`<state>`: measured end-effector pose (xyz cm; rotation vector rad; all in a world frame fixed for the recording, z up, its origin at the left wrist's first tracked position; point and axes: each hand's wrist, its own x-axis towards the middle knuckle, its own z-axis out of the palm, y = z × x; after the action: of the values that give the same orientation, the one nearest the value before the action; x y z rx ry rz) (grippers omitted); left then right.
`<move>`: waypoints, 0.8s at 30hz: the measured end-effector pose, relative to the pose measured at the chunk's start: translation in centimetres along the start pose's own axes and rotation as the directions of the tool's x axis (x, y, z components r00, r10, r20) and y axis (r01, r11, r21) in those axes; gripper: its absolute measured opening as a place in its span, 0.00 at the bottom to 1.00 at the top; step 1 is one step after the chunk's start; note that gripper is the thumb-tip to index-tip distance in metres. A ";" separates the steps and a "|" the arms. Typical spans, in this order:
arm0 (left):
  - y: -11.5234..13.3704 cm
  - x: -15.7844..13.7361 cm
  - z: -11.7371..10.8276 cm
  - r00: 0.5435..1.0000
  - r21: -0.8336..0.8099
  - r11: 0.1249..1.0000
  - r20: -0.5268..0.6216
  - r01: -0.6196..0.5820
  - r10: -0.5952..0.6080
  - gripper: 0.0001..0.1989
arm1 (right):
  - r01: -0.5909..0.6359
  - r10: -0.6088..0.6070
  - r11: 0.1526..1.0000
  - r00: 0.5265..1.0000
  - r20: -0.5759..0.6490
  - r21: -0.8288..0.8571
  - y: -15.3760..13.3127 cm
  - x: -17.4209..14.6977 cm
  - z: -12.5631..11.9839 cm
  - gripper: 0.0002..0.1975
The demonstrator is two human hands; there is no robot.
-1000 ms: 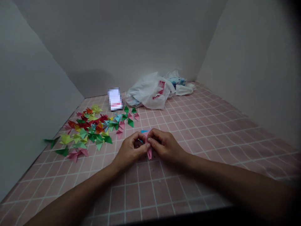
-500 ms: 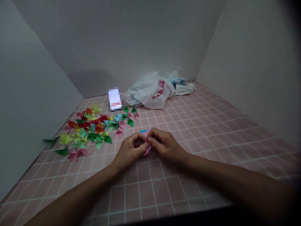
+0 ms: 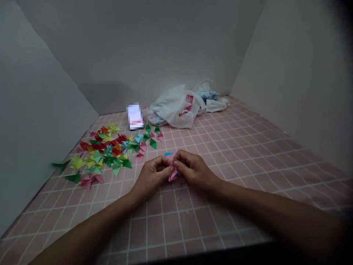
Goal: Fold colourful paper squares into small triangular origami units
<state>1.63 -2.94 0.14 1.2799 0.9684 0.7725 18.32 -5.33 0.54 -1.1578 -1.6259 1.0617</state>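
Note:
Both hands meet at the middle of the pink checked cloth (image 3: 176,224). Between them is a small folded pink paper (image 3: 173,176), pinched from both sides and partly covered by the fingers. My left hand (image 3: 156,170) closes thumb and forefinger on its left side. My right hand (image 3: 191,167) pinches the same paper from the right, its fingertips touching those of the left. A flat blue piece, apparently paper (image 3: 168,154), shows just behind the fingers; most of it is hidden.
Many folded paper birds (image 3: 110,161) in green, yellow, red, orange, blue and pink lie heaped at the left. Behind them a phone (image 3: 135,116) leans with its screen lit. A white plastic bag (image 3: 173,105) and a blue-patterned package (image 3: 209,95) lie by the back wall.
The fingers of my left hand have shifted slightly, and a little more of the pink paper's lower end shows below the hands. The rest stays in place.

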 end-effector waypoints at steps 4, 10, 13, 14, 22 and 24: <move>0.0 0.0 -0.1 1.000 -0.082 0.996 0.010 0.028 -0.027 0.12 | -0.002 0.002 1.000 1.000 0.001 0.023 0.3 0.1 0.0 0.07; 0.0 0.0 -0.1 0.999 -0.102 0.994 0.009 0.032 -0.032 0.12 | -0.021 0.021 0.998 1.000 0.001 0.055 0.1 0.0 0.0 0.07; -0.1 0.1 -0.1 1.000 -0.112 0.993 0.004 0.022 -0.022 0.12 | -0.009 0.009 0.999 1.000 -0.010 0.051 0.1 0.1 0.0 0.07; -0.1 0.1 -0.1 1.000 -0.113 0.993 0.007 0.020 -0.020 0.12 | -0.003 0.004 0.998 1.000 -0.016 0.056 0.1 0.1 0.1 0.07; -0.1 0.0 0.1 1.000 -0.129 0.992 -0.018 0.011 -0.013 0.13 | -0.062 0.065 0.990 0.998 -0.017 0.126 0.0 -0.1 0.3 0.06; -0.1 0.0 0.1 1.000 -0.126 0.992 -0.023 0.017 -0.020 0.13 | -0.104 0.105 0.979 0.994 0.006 0.174 0.1 -0.1 0.4 0.06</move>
<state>1.70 -3.00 -0.01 1.1531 0.9354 0.8231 18.01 -5.46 0.32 -1.1368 -1.4503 1.2428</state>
